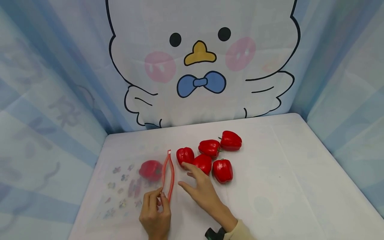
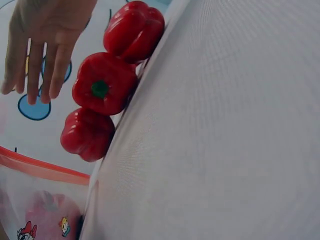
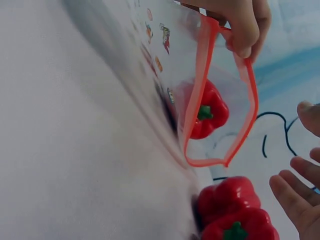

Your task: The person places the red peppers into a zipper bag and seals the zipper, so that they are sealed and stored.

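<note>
Above the white counter (image 1: 276, 186), lower centre, our left grip (image 1: 156, 211) pinches a translucent red-rimmed bag (image 1: 127, 186), our right grip (image 1: 202, 190) wide; only right-wrist view shows the bagged red pepper's (image 3: 216, 118) green stem (image 3: 205, 112).

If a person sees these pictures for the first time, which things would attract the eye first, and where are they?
Probably the five glossy red peppers, grouped near the right hand on the white table. Next may come the translucent bag to their left, its red edge pinched by the left hand, with another pepper inside. The large cartoon figure behind the table also stands out.
</note>
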